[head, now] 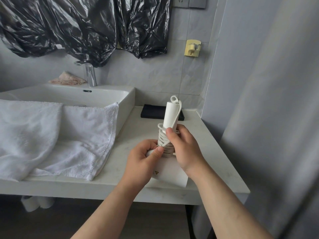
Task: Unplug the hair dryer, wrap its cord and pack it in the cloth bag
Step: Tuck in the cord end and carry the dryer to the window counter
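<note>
Left grip: is clenching a white end piece low against the coils. It is probably the plug, though the fingers are hiding most of it.
Right grip: is grasping the hair dryer from the right, its thumb pressing down on the wound turns.
Barrel: is sitting nearest the person, below both wrists and over the front edge of the bench.
Cord: is lying in tight turns round the lower handle between the two grips, with one strand running up the handle to a loop at its far tip.
Long axis: is running from the barrel near the person up and away to the handle tip, leaning slightly left.
Relation that matters: the loose end is lying on the left of the coils, so the left grip is the nearer one for tucking it in while the right is steadying the body.
Stage: the wrapping is looking close to finished — packing is not yet started.
Beyond the handle: a dark flat thing is lying on the bench by the wall — bag or tray, I cannot tell.
</note>
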`<action>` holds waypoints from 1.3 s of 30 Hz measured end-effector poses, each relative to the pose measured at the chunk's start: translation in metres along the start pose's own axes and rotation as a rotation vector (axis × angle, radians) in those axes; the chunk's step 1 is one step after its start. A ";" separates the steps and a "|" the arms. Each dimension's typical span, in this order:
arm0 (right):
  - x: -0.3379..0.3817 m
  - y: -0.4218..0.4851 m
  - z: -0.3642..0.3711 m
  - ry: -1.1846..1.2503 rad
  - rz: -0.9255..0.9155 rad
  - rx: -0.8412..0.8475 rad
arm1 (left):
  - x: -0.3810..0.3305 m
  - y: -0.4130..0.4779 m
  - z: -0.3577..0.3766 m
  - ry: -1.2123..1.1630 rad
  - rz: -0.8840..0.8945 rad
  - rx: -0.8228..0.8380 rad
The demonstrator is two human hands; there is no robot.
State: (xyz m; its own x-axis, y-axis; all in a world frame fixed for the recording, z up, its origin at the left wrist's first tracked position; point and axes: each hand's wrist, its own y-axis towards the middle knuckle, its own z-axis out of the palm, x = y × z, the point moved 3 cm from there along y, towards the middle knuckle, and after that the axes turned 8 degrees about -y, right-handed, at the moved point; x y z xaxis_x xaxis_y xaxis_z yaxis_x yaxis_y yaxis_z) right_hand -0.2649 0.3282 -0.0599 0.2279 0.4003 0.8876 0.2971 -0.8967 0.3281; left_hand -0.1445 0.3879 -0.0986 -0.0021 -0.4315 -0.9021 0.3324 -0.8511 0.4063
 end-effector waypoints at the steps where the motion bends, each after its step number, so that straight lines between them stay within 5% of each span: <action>1: 0.000 0.000 0.000 -0.001 0.000 0.002 | 0.001 0.000 0.000 -0.005 0.004 -0.002; 30: -0.004 0.005 -0.003 -0.075 0.009 -0.073 | 0.026 0.006 -0.018 -0.474 -0.201 -0.076; 39: -0.005 0.006 0.000 -0.067 -0.025 -0.047 | 0.020 -0.024 -0.021 0.020 -0.048 -0.105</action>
State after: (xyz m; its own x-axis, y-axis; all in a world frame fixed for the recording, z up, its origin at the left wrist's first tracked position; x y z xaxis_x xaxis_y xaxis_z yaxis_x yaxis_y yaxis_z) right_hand -0.2644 0.3206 -0.0623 0.2825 0.4331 0.8559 0.2600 -0.8935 0.3662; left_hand -0.1324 0.4065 -0.1293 -0.0017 -0.3838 -0.9234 0.4293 -0.8343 0.3460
